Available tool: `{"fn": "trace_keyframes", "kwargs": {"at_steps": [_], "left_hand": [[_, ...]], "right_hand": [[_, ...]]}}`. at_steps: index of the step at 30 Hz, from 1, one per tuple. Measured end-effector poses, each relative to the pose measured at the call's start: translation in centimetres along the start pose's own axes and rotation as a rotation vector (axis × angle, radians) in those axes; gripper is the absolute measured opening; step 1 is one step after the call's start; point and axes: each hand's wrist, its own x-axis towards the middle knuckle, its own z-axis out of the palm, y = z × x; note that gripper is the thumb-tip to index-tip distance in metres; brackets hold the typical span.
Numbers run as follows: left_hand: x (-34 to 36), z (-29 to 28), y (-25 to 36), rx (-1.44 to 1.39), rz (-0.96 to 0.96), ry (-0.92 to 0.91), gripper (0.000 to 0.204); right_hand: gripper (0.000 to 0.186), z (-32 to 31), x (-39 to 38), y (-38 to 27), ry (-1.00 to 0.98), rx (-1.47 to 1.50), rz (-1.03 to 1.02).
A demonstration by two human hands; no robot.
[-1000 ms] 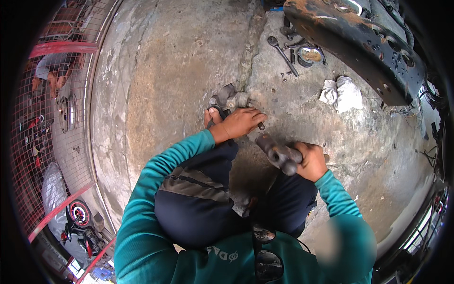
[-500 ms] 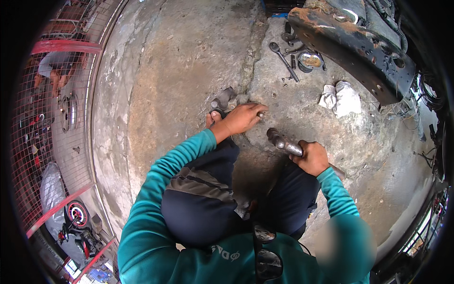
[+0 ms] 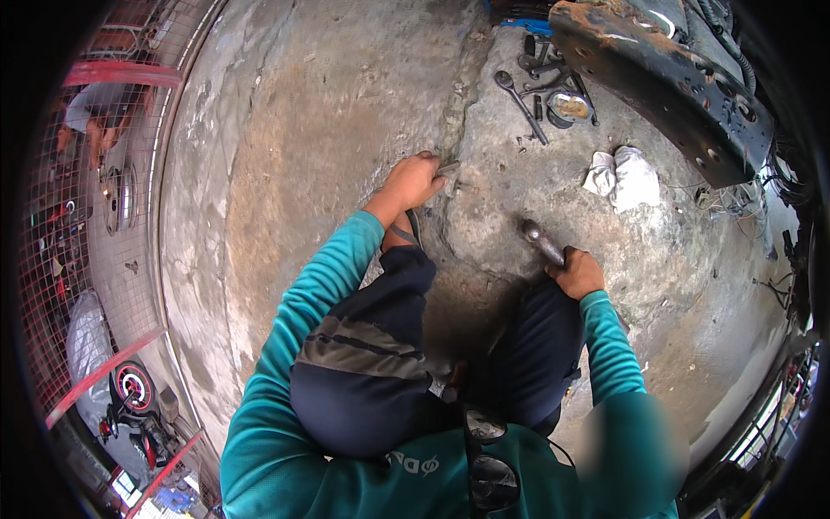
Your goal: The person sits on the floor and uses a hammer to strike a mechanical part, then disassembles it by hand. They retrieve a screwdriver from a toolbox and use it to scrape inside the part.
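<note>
My left hand (image 3: 411, 183) is closed over a grimy metal part (image 3: 447, 170), which it mostly hides, just above my sandalled left foot (image 3: 399, 232). My right hand (image 3: 577, 275) grips a worn metal hammer (image 3: 542, 240), its head above the stained concrete floor (image 3: 311, 138) beside my right knee.
At upper right lie a ratchet (image 3: 521, 106), other tools, a round tin (image 3: 569, 107), white rags (image 3: 633, 179) and a rusty black steel beam (image 3: 657, 91). On the left, a red mesh fence (image 3: 121, 73) separates me from a bent-over person (image 3: 95, 117) and motorbikes (image 3: 134, 389).
My left hand has shifted up and left, now covering the metal part. My right hand with the hammer has moved slightly up, the hammer head swinging up and right.
</note>
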Motion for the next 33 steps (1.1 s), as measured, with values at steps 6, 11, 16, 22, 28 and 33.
{"fn": "trace_keyframes", "kwargs": {"at_steps": [6,11,16,22,28,33], "left_hand": [[-1.3,-0.3,2.2,-0.052,0.132,-0.124,0.04],[-0.6,-0.2,0.1,-0.088,0.075,-0.143,0.049],[-0.4,-0.5,0.5,-0.107,0.079,-0.125,0.054],[-2.3,-2.1,1.8,-0.206,0.001,-0.014,0.052],[-4.7,-6.3,9.5,-0.5,0.348,-0.446,0.026],[-4.8,0.4,9.1,-0.543,0.744,-0.552,0.034]], "right_hand": [[0.049,0.9,0.6,1.5,0.002,-0.03,0.002],[0.048,0.3,0.0,-0.2,-0.043,-0.028,0.074],[0.047,-2.3,-1.4,-2.3,-0.019,0.069,0.09],[0.045,-2.6,-1.3,-2.4,-0.04,0.086,0.104],[0.044,-2.0,-0.8,-2.2,-0.046,0.055,0.122],[0.043,-0.5,0.2,-1.4,-0.036,0.019,0.057]]}}
